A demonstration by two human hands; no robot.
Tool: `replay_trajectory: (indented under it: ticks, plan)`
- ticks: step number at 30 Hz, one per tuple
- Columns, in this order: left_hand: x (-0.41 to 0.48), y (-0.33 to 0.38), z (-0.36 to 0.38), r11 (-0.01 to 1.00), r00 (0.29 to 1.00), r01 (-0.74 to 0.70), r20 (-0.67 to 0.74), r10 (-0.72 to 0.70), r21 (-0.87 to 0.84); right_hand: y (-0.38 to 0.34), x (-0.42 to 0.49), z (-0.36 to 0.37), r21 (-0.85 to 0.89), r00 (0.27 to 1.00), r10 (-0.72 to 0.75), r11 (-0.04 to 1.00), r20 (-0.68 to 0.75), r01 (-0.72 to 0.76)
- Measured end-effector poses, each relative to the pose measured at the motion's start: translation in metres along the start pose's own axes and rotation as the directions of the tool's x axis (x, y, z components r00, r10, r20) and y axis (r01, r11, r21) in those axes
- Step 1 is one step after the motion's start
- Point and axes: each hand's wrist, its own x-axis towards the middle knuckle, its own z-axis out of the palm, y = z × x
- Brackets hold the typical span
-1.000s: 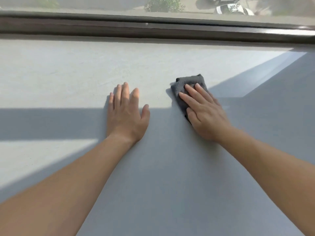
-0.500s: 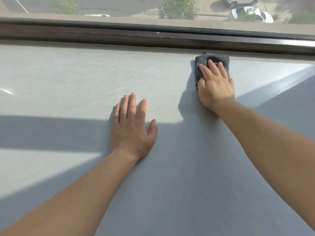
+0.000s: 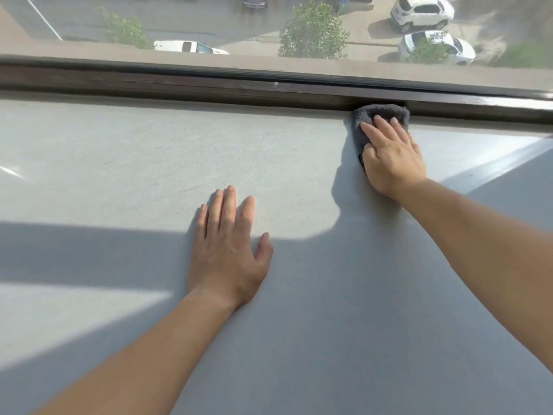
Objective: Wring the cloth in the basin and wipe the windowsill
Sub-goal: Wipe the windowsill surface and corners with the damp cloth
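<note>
the pale grey windowsill (image 3: 149, 163) fills nearly the whole view, half sunlit and half in shadow, with no basin in sight, so the wringing looks done and the wiping step is the one in hand. along its far edge, from 9 o'clock to 3 o'clock, runs the dark window frame (image 3: 209, 85), with the glass and parked cars beyond. the left hand (image 3: 229, 250) lies flat just below centre, palm down, fingers straight and slightly apart, holding nothing, seemingly bracing the body. at 2 o'clock the right hand (image 3: 389, 157) presses flat on the folded dark grey cloth (image 3: 380, 112), fingers close together and laid over it rather than clenched. the cloth's far edge touches the frame. the next move probably calls for a sideways or backward draw along that edge, keeping downward pressure even.
</note>
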Motion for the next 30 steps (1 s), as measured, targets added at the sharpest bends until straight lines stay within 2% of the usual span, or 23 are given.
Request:
replay_trajectory:
  ticks: [3,4,6,8,10,12,14,16,18,20,22,24,26,28,30]
  plan:
    - [-0.001,0.001,-0.001,1.000,1.000,0.000,0.000,0.000,-0.008,-0.031,-0.007,0.012,0.025,0.994,0.085,0.996,-0.068,-0.083]
    - [-0.001,0.001,-0.001,1.000,1.000,0.000,-0.002,0.000,-0.013,-0.043,-0.012,0.016,0.033,0.996,0.045,0.999,-0.072,-0.043]
    - [-0.004,0.002,-0.001,1.000,1.000,-0.001,-0.005,0.001,-0.012,-0.049,-0.025,0.022,0.021,0.992,-0.124,0.992,-0.026,0.125]
    - [-0.005,0.002,0.000,1.000,1.000,-0.004,-0.006,0.004,-0.010,-0.030,-0.030,0.017,0.010,0.975,-0.223,0.975,0.021,0.223]
    - [-0.007,0.003,0.000,1.000,1.000,-0.001,-0.005,0.001,-0.009,-0.002,-0.029,0.009,0.015,0.993,-0.119,0.993,0.000,0.119]
    - [-0.008,0.003,0.001,1.000,1.000,-0.001,-0.004,0.001,-0.004,0.012,-0.034,0.005,0.032,0.995,0.091,0.995,-0.040,-0.090]
    - [-0.010,0.004,0.001,1.000,1.000,0.004,-0.007,-0.004,0.004,0.000,-0.049,0.010,0.033,0.988,0.143,0.989,-0.065,-0.141]
    - [-0.011,0.005,0.001,1.000,1.000,0.001,-0.009,-0.001,-0.004,-0.018,-0.075,0.019,0.025,0.998,-0.032,0.999,-0.061,0.034]
    - [-0.012,0.004,-0.001,1.000,1.000,0.003,-0.015,-0.003,-0.018,-0.022,-0.099,0.022,0.000,0.963,-0.270,0.963,-0.019,0.270]
    - [-0.011,0.004,-0.002,1.000,1.000,0.001,-0.017,-0.001,-0.021,-0.007,-0.101,0.014,-0.016,0.934,-0.356,0.934,0.010,0.357]
    - [-0.010,0.005,-0.002,1.000,1.000,-0.001,-0.017,0.000,-0.020,0.013,-0.092,0.006,-0.028,0.966,-0.260,0.965,-0.001,0.260]
    - [-0.009,0.004,-0.001,1.000,1.000,0.000,-0.016,0.000,-0.018,0.022,-0.091,0.002,-0.011,0.998,-0.068,0.998,-0.018,0.068]
    - [-0.009,0.005,-0.001,1.000,1.000,0.003,-0.020,-0.003,-0.015,0.011,-0.103,0.006,-0.012,0.998,0.034,0.999,-0.043,-0.035]
    - [-0.009,0.006,-0.002,1.000,1.000,0.002,-0.019,-0.003,-0.015,-0.008,-0.128,0.012,-0.012,0.999,-0.032,0.999,-0.029,0.032]
    - [-0.010,0.007,-0.003,1.000,1.000,0.000,-0.019,-0.001,-0.019,-0.022,-0.157,0.017,-0.022,0.983,-0.185,0.982,0.015,0.185]
